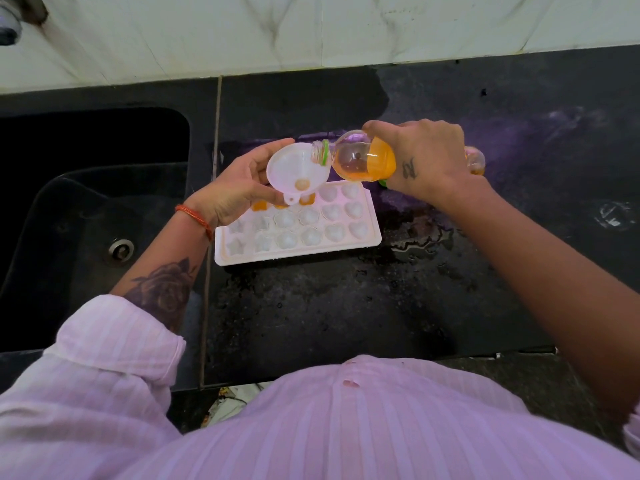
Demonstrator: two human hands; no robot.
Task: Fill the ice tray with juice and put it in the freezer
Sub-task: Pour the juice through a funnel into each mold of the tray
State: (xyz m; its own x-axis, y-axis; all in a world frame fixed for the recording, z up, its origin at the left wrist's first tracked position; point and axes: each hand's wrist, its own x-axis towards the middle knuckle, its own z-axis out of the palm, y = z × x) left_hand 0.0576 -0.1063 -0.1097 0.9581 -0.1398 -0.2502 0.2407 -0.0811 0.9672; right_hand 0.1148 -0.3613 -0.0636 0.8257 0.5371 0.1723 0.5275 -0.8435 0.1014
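Observation:
A white ice tray [372, 233] with shaped cells lies on the black counter. A few cells in its far row hold orange juice; the others look unfilled. My left hand [235, 188] holds a white funnel [291, 166] over the tray's far row, with a little juice at the funnel's throat. My right hand [426, 157] grips a clear juice bottle [360, 159], tipped on its side with its open mouth resting in the funnel. The bottle holds orange juice and has an orange label.
A dark sink [86, 202] with a drain lies to the left of the tray. The black counter [346, 306] is wet in front of and right of the tray. A pale tiled wall [311, 26] runs behind. The counter's front edge is near my body.

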